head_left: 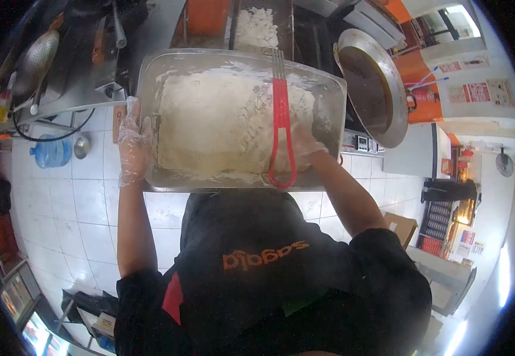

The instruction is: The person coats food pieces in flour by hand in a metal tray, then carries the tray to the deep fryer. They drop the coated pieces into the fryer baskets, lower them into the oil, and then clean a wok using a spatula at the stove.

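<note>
A deep metal tray (150, 77) filled with pale flour (204, 113) spans the space in front of me. My left hand (134, 145), in a clear glove dusted with flour, grips the tray's left rim. My right hand (302, 142), gloved as well, reaches into the flour on the right side; its fingers are smeared and partly hidden. Over the tray, close to this hand, extends the red handle (281, 104) of a wire fry basket (287, 35). White floury pieces (257, 26) lie in that basket beyond the tray.
To the right of the tray is a wide metal pan (396, 127) of dark oil (364, 89). At left, a perforated skimmer (38, 59) rests by a metal counter (73, 110). A blue water jug (53, 153) and a small metal bowl (82, 146) are on the tiled floor (91, 207).
</note>
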`<state>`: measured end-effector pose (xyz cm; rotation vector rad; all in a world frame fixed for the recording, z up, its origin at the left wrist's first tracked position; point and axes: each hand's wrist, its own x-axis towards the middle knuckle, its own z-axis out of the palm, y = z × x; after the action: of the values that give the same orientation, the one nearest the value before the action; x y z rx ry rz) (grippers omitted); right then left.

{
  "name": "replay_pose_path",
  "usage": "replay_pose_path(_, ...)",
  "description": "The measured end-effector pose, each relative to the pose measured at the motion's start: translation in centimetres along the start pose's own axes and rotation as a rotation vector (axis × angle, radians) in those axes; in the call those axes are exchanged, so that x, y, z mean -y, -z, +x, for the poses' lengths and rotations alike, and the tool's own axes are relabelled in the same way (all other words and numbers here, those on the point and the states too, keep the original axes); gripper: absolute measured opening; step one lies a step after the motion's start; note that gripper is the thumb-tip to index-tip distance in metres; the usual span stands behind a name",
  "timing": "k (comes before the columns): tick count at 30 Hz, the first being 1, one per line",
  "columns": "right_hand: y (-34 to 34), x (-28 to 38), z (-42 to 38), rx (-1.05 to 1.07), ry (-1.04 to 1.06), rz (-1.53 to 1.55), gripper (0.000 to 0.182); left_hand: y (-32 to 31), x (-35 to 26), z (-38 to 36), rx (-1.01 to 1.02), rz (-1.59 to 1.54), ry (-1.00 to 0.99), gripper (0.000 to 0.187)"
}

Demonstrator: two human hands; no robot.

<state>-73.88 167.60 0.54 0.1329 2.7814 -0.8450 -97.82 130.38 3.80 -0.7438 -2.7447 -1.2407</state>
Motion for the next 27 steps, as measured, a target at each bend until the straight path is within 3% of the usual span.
replay_pose_path(1, 1.5, -1.3, 0.9, -0.097, 0.106, 0.227, 0.033, 0.2, -0.4, -0.1, -0.001, -0.001, 0.008, 0.049)
replay_pose_path(3, 3.2, -2.5, 0.3, -0.177, 0.037, 0.512, 0.040, 0.2, -0.5, -0.3, -0.004, -0.009, -0.002, 0.049)
replay_pose_path(4, 5.2, -1.3, -0.4, -0.165, -0.133, 0.563, 0.045, 0.1, -0.3, -0.3, -0.009, -0.018, -0.024, 0.049)
replay_pose_path(6, 7.2, -0.7, -1.3, -0.064, -0.307, 0.375, 0.054, 0.0, 0.1, 0.1, -0.005, -0.013, -0.059, 0.050)
replay_pose_path(8, 8.3, -0.8, -0.9, 0.125, -0.302, -0.102, 0.061, -0.1, 0.7, 0.2, 0.004, 0.023, -0.072, 0.051)
replay_pose_path(11, 10.8, 2.4, -1.0, 0.094, -0.353, -0.050, 0.062, 0.4, -0.3, 0.0, 0.010, 0.050, -0.061, 0.053)
replay_pose_path(14, 13.2, 3.1, -0.2, 0.089, -0.380, 0.010, 0.048, -0.2, 1.1, -0.1, -0.016, 0.048, -0.098, 0.055)
replay_pose_path(17, 16.7, 5.4, 2.5, -0.044, -0.536, 0.391, 0.051, 0.4, 0.0, 0.0, 0.021, 0.019, -0.058, 0.055)
replay_pose_path(20, 19.4, 6.2, 6.0, -0.272, -0.389, 0.810, 0.052, 0.2, 0.5, 0.1, 0.035, -0.028, -0.065, 0.056)
replay_pose_path(22, 21.8, 11.0, 7.8, -0.312, -0.363, 0.961, 0.055, 0.4, 0.1, 0.2, 0.023, 0.002, -0.099, 0.056)
replay_pose_path(23, 22.7, 10.2, 9.8, -0.248, -0.363, 0.933, 0.050, 0.5, -0.2, 0.1, 0.017, 0.017, -0.115, 0.056)
replay_pose_path(27, 22.1, 3.0, 15.4, -0.352, -0.177, 0.899, 0.046, 0.6, -1.0, 0.2, 0.010, 0.012, -0.051, 0.056)
